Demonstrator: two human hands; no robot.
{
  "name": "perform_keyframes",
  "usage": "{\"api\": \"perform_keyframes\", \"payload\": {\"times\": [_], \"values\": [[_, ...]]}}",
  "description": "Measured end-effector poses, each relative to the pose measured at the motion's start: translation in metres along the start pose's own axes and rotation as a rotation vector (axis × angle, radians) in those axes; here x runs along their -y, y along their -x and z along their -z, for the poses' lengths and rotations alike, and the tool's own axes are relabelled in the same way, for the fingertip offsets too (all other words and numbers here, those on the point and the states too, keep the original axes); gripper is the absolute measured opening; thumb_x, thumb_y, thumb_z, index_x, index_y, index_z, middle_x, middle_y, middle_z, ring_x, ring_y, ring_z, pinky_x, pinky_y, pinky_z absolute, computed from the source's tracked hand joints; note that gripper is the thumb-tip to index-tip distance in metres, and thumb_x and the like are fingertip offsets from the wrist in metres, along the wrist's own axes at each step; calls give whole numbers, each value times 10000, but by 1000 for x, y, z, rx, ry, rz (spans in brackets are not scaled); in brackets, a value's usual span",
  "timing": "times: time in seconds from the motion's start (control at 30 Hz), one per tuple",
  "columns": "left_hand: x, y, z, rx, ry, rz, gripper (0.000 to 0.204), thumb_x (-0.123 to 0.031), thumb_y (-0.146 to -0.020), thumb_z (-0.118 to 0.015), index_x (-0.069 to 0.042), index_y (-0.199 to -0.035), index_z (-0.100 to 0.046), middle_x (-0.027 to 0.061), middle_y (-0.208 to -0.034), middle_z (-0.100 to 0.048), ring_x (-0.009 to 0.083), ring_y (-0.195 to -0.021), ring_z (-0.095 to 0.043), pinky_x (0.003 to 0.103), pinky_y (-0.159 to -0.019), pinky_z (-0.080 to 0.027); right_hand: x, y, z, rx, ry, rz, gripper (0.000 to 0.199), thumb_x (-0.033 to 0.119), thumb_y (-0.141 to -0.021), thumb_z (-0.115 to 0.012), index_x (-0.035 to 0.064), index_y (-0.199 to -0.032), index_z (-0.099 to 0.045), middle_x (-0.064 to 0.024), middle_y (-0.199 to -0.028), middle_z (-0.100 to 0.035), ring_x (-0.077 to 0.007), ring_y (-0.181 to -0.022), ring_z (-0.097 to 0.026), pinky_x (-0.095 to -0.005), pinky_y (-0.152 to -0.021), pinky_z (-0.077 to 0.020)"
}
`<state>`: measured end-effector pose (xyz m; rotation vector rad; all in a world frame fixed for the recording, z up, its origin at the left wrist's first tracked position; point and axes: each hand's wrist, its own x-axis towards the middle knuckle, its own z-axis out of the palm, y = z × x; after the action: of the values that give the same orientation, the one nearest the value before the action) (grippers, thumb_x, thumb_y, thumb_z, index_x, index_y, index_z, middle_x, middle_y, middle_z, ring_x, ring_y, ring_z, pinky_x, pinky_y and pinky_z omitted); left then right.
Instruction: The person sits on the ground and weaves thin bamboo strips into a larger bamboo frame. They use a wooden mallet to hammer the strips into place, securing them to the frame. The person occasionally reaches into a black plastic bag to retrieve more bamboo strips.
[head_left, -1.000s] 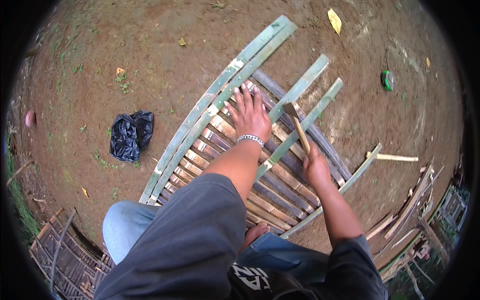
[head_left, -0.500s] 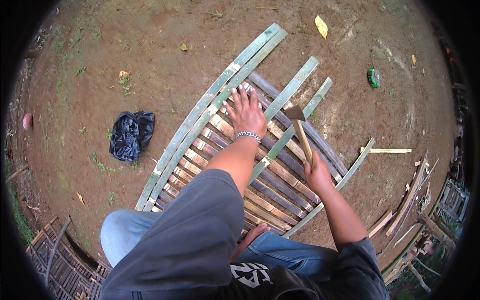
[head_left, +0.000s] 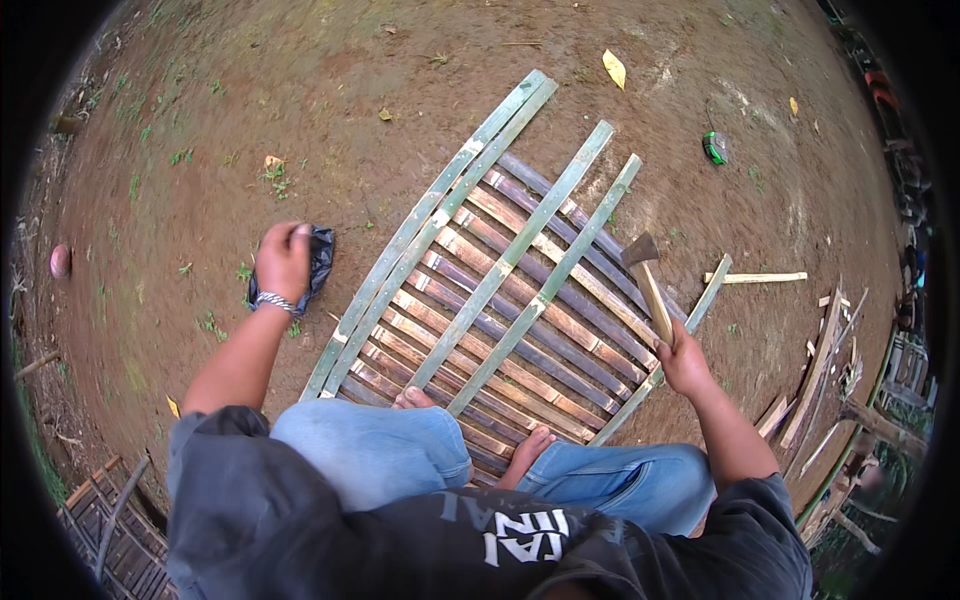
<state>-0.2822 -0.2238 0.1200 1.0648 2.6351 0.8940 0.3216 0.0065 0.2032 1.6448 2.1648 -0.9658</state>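
My left hand (head_left: 283, 262) is over the black plastic bag (head_left: 320, 262) on the ground at the left. Its fingers look bent and are partly hidden and smeared, so what they hold, if anything, does not show. My right hand (head_left: 685, 362) grips the wooden handle of a hatchet (head_left: 652, 290), its dark metal head raised above the right side of a bamboo slat panel (head_left: 540, 307). Long green bamboo strips lie across the panel's brown and dark slats. Two strips (head_left: 440, 215) run along its left side. My bare feet rest on the near slats.
A green and black tape measure (head_left: 716, 148) lies on the dirt at the far right. Right of the panel are a pale stick (head_left: 757, 277) and split wood pieces (head_left: 815, 365). A slatted bamboo structure (head_left: 115, 520) stands at the lower left. A pinkish round object (head_left: 60, 262) sits at the left.
My left hand has left the green strips on the panel and moved left to the black bag. My right hand still holds the hatchet. The view has shifted, showing both feet.
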Motion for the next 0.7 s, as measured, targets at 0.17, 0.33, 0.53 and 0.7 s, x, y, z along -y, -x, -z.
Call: {"api": "perform_keyframes", "payload": {"times": [0.17, 0.33, 0.53, 0.7], "values": [[118, 21, -10, -509, 409, 440, 226, -243, -1008, -657, -26, -1024, -717, 74, -886, -724, 194, -761, -681, 325, -691, -538, 30, 14, -6, 24, -197, -126, 440, 155, -974, -643, 43, -1380, -518, -224, -1001, -694, -346, -875, -691, -433, -782, -551], [147, 60, -20, -281, 462, 643, 228, -245, -1011, -651, -34, -1060, -722, 64, -887, -730, 186, -778, -688, 309, -718, -544, 69, 40, -19, 77, -538, -172, 446, 117, -1009, -617, 41, -1413, -444, -24, -767, -567, -114, -566, -551, -288, -507, -471], [114, 46, -29, 69, -316, 448, 343, -228, -916, -686, -39, -1199, -732, 241, -1150, -727, 410, -1103, -688, 466, -959, -537, 84, 51, -57, 154, -726, -173, 391, 119, -1016, -621, 5, -1354, -459, -19, -764, -565, -117, -577, -565, -293, -520, -486], [76, 21, -10, 235, -471, 488, 282, -253, -927, -672, -93, -1149, -743, 217, -1161, -730, 402, -1115, -682, 483, -957, -534, 91, 55, -66, 191, -690, -202, 337, 91, -1026, -611, 31, -1308, -436, -16, -779, -543, -118, -574, -553, -299, -503, -475]]}}
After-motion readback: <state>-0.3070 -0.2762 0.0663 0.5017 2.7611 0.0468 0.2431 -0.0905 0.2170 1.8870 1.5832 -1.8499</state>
